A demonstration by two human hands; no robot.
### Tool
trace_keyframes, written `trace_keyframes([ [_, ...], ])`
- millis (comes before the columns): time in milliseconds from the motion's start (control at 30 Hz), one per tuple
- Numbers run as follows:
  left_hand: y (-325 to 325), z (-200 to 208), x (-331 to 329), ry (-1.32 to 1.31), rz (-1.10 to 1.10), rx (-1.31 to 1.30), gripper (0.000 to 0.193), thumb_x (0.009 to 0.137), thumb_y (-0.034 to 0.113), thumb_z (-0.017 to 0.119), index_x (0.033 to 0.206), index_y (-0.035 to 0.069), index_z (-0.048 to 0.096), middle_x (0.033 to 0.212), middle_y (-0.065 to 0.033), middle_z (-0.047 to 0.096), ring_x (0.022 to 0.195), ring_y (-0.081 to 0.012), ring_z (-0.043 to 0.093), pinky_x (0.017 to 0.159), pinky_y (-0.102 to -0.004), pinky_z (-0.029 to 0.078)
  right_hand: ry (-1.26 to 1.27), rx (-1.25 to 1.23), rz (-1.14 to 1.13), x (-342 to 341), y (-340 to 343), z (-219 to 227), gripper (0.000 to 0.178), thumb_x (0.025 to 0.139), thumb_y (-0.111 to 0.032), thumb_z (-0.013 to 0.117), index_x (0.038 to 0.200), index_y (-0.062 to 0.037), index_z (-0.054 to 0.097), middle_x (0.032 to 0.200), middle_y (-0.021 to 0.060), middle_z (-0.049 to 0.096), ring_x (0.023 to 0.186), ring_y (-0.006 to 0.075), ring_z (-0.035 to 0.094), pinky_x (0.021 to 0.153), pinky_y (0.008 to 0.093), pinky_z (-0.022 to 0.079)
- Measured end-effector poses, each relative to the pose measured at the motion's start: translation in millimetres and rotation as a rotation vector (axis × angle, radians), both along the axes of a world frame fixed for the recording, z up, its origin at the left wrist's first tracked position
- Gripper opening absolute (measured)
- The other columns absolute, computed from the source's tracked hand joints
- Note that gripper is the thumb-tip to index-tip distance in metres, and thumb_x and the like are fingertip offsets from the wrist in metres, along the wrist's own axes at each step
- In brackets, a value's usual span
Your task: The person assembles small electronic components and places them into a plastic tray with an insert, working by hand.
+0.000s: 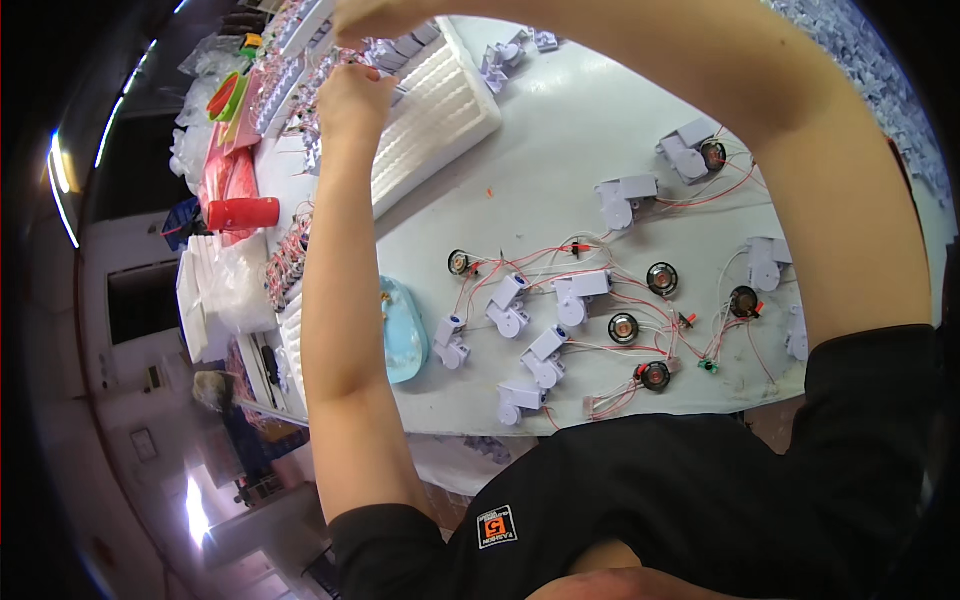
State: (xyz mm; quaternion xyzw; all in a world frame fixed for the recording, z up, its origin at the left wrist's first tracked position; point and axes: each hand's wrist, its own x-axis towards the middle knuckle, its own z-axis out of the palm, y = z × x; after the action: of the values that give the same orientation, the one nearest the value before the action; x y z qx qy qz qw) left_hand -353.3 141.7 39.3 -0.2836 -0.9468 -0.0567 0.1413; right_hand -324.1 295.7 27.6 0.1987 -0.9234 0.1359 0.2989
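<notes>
Both my arms reach to the far left, over a white foam tray [440, 125] with ridged rows and small grey parts at its far end. My left hand [353, 100] is closed at the tray's edge, its fingers curled together; what they hold, if anything, is too small to make out. Just beyond it, my right hand [378, 18] is cut by the upper edge of the picture, and its fingers are mostly hidden. Bunches of red and white wired parts [300, 125] lie beside both hands.
Pale plastic housings [575, 297] with wires and round black speakers [662, 279] spread over the white table [540, 130]. A light blue tray [408, 345] lies by my left forearm. Beyond are a red cylinder [243, 213], plastic bags [245, 285] and a heap of pale pieces [880, 70].
</notes>
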Motion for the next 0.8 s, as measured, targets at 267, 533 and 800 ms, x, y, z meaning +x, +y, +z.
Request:
trace_keyframes([
  [267,-8.3,24.1,29.9,0.071,-0.002,-0.223,0.035,0.094,0.029,0.064,0.098,-0.004,0.075,0.101,-0.0291,0.072,0.101,-0.0439,0.069,0.093,-0.0502,0.053,-0.306,0.008,-0.067,22.5,6.1,-8.4,0.017,0.08,-0.017,0.073,0.091,-0.0043,0.077,0.088,0.0174,0.075,0.085,0.0376,0.073,0.075,0.0489,0.057],
  [533,-47.2,86.6,115.2,0.055,0.035,0.109,0.045,0.096,0.033,0.065,0.125,-0.001,0.069,0.099,-0.022,0.072,0.09,-0.0374,0.069,0.086,-0.0457,0.053,-0.39,-0.153,-0.148,7.2,0.1,-20.0,0.014,0.079,-0.021,0.075,0.09,-0.0116,0.078,0.083,0.0098,0.076,0.085,0.0296,0.074,0.076,0.0434,0.057],
  [800,-137.9,79.1,211.6,-0.014,0.103,0.309,0.037,0.096,0.015,0.069,0.129,-0.002,0.067,0.087,-0.0109,0.064,0.071,-0.0168,0.062,0.068,-0.0311,0.052,-0.45,-0.126,-0.21,6.0,-8.0,-6.8,0.02,0.077,-0.019,0.076,0.094,-0.0087,0.079,0.088,0.0083,0.078,0.09,0.0263,0.076,0.077,0.0417,0.058],
])
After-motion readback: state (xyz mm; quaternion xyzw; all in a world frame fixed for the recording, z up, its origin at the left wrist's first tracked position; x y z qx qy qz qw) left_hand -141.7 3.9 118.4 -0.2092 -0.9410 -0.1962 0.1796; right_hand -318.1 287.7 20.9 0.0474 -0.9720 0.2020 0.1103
